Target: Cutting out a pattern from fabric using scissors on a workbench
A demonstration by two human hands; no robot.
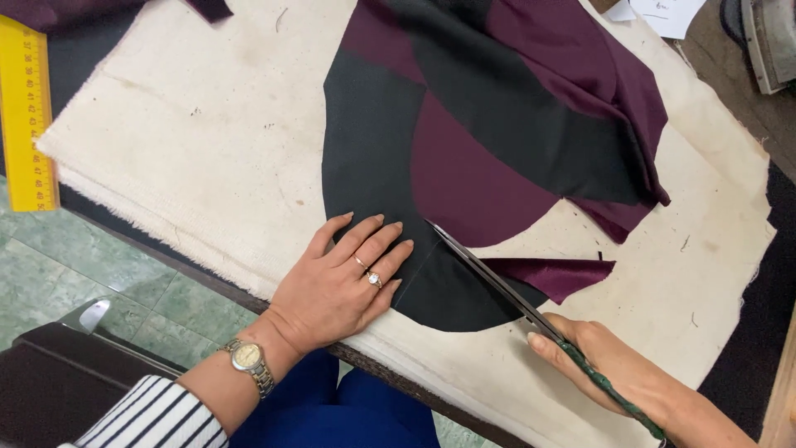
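Fingers spread flat, the left hand (336, 286) presses the curved black fabric piece (373, 166) onto the cream padded table cover (199, 141), while the right hand (618, 365), fingers clamped round green-handled steel scissors (514, 299), cuts along the plum satin cloth (473, 174) beside it.

Ruler (26, 116): cut off at left edge. Scissors (497, 282): handles hidden inside right hand (605, 365). Iron (771, 41): cropped at top-right corner.
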